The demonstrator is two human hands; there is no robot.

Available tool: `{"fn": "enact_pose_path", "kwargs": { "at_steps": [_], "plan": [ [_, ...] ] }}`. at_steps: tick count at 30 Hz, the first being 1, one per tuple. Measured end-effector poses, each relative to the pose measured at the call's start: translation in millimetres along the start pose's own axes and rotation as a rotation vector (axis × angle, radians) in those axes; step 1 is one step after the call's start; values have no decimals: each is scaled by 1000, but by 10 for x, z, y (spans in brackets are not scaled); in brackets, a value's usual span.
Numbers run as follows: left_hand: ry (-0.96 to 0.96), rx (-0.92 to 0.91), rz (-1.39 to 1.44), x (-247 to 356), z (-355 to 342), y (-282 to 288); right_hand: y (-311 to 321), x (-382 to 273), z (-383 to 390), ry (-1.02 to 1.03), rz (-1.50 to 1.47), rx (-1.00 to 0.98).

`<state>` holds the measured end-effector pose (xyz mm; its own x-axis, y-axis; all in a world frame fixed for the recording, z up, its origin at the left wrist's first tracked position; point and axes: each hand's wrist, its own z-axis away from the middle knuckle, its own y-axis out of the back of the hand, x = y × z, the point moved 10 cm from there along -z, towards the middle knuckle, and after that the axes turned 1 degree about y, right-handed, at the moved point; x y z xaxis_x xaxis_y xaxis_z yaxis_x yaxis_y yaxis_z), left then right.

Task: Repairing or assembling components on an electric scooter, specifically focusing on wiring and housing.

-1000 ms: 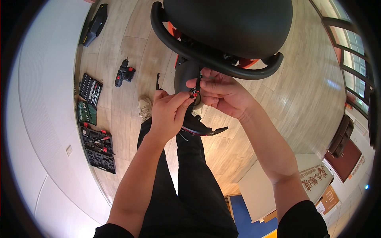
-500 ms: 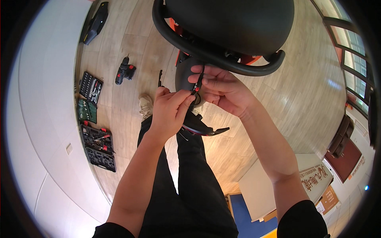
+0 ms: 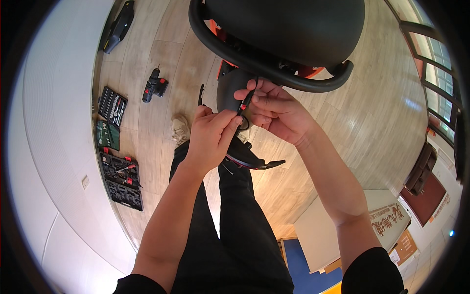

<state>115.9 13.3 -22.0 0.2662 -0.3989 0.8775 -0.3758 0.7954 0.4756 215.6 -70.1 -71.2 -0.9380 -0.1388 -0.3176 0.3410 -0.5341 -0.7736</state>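
A thin black cable with a red-marked connector point(image 3: 243, 106) runs between my hands, just below the rear of a two-wheeler with a black seat point(image 3: 289, 29). My left hand point(image 3: 208, 139) pinches the lower end of the connector. With thumb and fingers bent, my right hand point(image 3: 281, 112) grips the cable's upper part, near the black rear grab rail point(image 3: 230, 55). Beneath my hands hangs a curved black part with a reddish strip, like a tail light unit point(image 3: 249, 160); a thin wire dangles from it. The rear wheel cover point(image 3: 229, 93) is partly hidden behind my fingers.
On the wood floor at left lie a cordless drill point(image 3: 154, 87), a socket set point(image 3: 112, 105), a green tool case point(image 3: 107, 135) and an open black toolbox point(image 3: 120, 179). A black panel point(image 3: 119, 27) leans by the wall. A large board point(image 3: 338, 225) stands at lower right.
Both hands keep their hold on the cable. The cable's upper part and the right fingertips have shifted slightly to the right; the connector has tilted a little.
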Motion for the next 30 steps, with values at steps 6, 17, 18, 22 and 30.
{"fn": "enact_pose_path", "kwargs": {
  "at_steps": [6, 17, 18, 22, 30],
  "plan": [
    [-33, 37, -15, 48, -25, 35, -43, -56, -6, 34, 64, -35],
    [42, 48, -82, 47, -58, 40, 54, -211, 20, 64, 349, 104],
    [43, 48, -82, 50, -55, 43, 31, -215, 22, 63, 348, 104],
    [45, 32, -111, 73, -56, 41, 39, -231, 37, 84, 432, 178],
    [30, 5, -161, 159, -100, 61, 114, -232, 47, 104, 495, 180]
  ]
}}
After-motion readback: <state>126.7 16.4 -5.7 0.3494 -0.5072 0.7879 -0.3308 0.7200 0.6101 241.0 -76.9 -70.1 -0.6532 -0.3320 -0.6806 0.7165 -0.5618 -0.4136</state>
